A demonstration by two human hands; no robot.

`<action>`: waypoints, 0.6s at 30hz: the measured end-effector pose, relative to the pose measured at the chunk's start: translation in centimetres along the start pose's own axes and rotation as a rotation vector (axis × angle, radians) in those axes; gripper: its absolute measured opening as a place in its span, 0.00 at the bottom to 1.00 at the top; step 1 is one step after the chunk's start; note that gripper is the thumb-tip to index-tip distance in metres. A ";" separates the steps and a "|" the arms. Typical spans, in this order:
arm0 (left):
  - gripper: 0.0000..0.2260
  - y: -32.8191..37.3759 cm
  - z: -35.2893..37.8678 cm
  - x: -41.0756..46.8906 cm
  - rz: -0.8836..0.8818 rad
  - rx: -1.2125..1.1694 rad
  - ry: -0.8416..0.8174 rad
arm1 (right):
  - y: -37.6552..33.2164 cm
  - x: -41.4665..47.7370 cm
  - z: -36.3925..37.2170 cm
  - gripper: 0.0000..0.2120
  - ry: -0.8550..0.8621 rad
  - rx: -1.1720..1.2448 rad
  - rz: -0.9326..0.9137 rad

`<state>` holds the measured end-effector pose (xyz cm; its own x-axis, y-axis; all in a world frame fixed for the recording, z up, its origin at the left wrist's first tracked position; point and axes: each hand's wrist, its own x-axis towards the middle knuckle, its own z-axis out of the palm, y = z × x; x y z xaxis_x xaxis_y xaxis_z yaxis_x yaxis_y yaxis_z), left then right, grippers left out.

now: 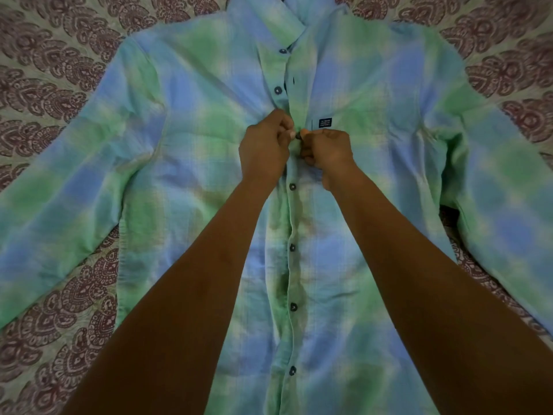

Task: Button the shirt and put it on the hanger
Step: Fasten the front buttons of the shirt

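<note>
Working the third button from the collar: left hand (264, 146) pinches the button-side placket edge, right hand (327, 149) pinches the buttonhole side, and the button (298, 135) sits right between the two thumb tips. Both grips narrow and holding fabric; can't tell if the button is through the hole yet, since the fingers cover the hole.

Shirt (185, 163), green/blue plaid, lies face up and spread flat on the patterned bedspread (54, 70), collar away from the camera, hem toward it. Placket's long axis runs straight away from the person, centred between the forearms, so both hands are equally near it.

Judging from how it lies: four buttons below the hands look fastened, lowest visible one (292, 370). Two above, (278, 90) and (282, 51), look open, with the placket gapping there. Next move is probably further up the same line.

No hanger in view. Hem and cuffs cut off by the frame. Pocket label (325, 122) is unreadable.
</note>
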<state>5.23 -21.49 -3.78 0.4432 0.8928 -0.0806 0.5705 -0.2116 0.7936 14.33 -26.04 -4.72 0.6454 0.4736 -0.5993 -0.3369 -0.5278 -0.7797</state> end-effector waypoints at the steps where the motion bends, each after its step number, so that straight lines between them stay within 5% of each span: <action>1: 0.02 0.1 -0.1 0.1 -0.006 0.066 0.003 | 0.1 0.1 0.1 0.16 0.009 -0.035 -0.017; 7: 0.05 -0.2 -2.3 2.2 -0.191 0.186 0.054 | -1.1 -0.8 -0.3 0.08 0.092 -0.353 -0.323; 10: 0.08 0.5 -3.1 3.3 -0.116 0.112 0.132 | -1.9 -1.0 0.3 0.05 0.115 -0.232 -0.458; 13: 0.11 1.0 -2.9 4.7 -0.058 0.065 0.159 | -2.6 -0.5 1.5 0.10 0.110 -0.207 -0.471; 18: 0.11 1.2 -1.9 6.4 -0.039 -0.027 0.100 | -3.2 1.2 2.1 0.21 0.178 -0.565 -0.636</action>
<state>7.41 -15.30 -2.21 0.3493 0.9355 -0.0525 0.5669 -0.1663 0.8068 14.71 -22.27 -3.28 0.7091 0.7051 -0.0059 0.4849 -0.4937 -0.7219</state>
